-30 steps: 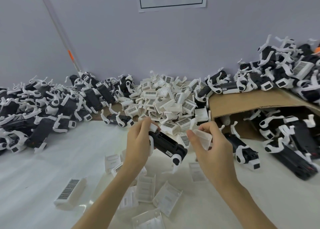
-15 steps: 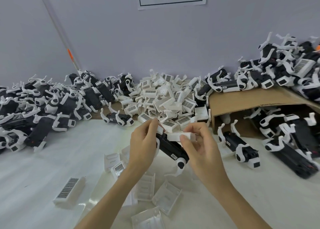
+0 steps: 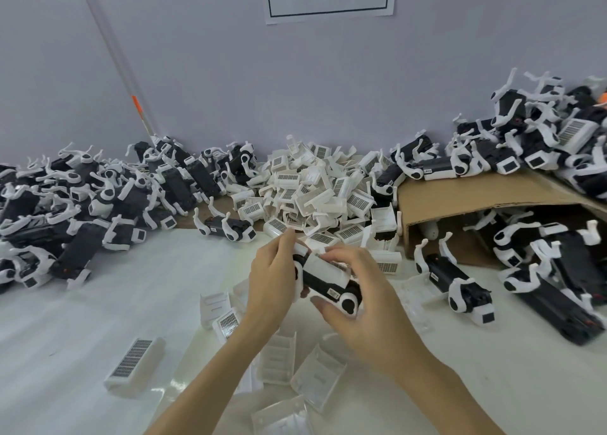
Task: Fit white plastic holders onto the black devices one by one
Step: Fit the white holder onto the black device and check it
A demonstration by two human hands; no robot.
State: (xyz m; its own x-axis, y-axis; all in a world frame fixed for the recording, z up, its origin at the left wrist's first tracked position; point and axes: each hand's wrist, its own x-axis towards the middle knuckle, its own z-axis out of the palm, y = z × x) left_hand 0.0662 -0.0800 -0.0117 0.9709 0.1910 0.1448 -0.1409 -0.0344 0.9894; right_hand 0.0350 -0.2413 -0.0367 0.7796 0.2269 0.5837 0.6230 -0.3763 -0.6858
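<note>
A: Where is the black device (image 3: 331,285)?

B: Held above the white table (image 3: 82,329), between both hands. The left hand (image 3: 274,285) grips its near-left end, fingers curled round it. The right hand (image 3: 364,306) curls over from the right, thumb under the body, fingertips on the white plastic holder (image 3: 323,267) lying on the device's top.

A: So the holder is touching the device?

B: Yes, lying on it; whether it is fully seated I cannot tell.

A: Counts?

B: One device and one holder in hand. Below the hands, about six loose clear trays (image 3: 317,377) on the table, plus one white barcoded block (image 3: 134,365) to the left. The heap of white holders (image 3: 315,194) behind, the fitted devices (image 3: 82,204) at left and those at the cardboard box (image 3: 466,198) are too many to count.
</note>
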